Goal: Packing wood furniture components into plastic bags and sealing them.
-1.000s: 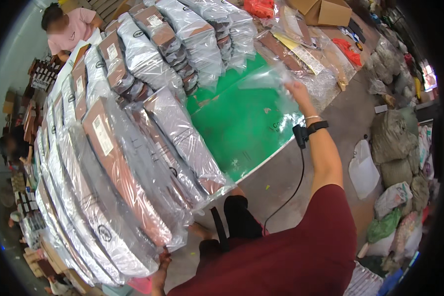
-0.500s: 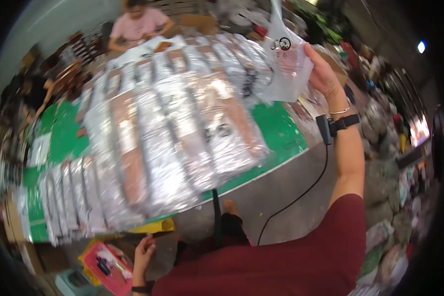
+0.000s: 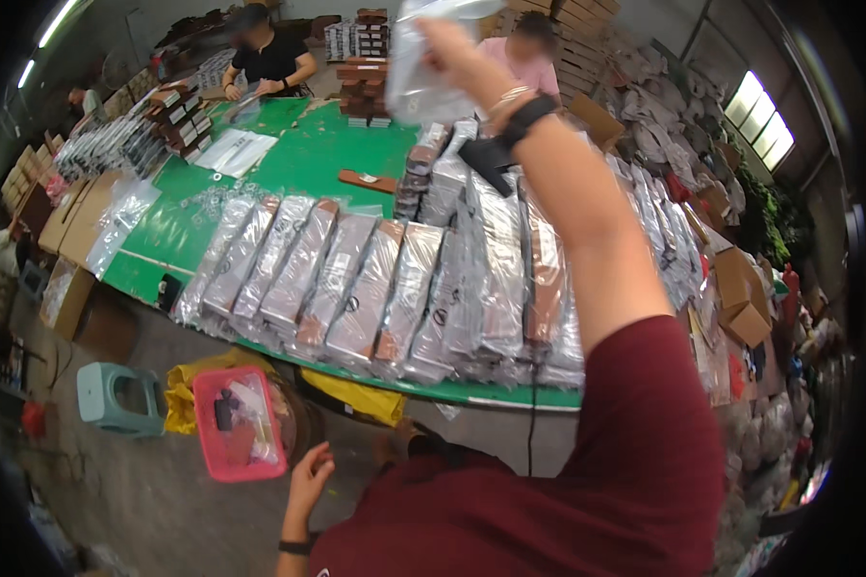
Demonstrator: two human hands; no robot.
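Observation:
My right hand (image 3: 449, 53) is raised over the far part of the green table (image 3: 289, 159), its fingers closed on a clear plastic bag (image 3: 416, 88). The bag hangs down from the fingers; whether anything is in it I cannot make out. My left hand (image 3: 310, 477) hangs low in front of the table, fingers loosely bent and apart, with nothing in it. Nearest to it is a pink plastic basket (image 3: 205, 423) with small items inside. Along the table's near edge lie several long brown pieces in clear wrapping (image 3: 356, 298), packed side by side.
Two people (image 3: 267, 60) work across the table. Brown pieces (image 3: 364, 88) stand stacked at the far side, and one loose brown piece (image 3: 368, 180) lies flat. A pale green stool (image 3: 120, 396) stands at the left. Cardboard boxes (image 3: 741, 298) and sacks crowd the right.
My view has swung left. My right hand, still gripping the bag, has moved leftward over the table. The left hand stays low and empty.

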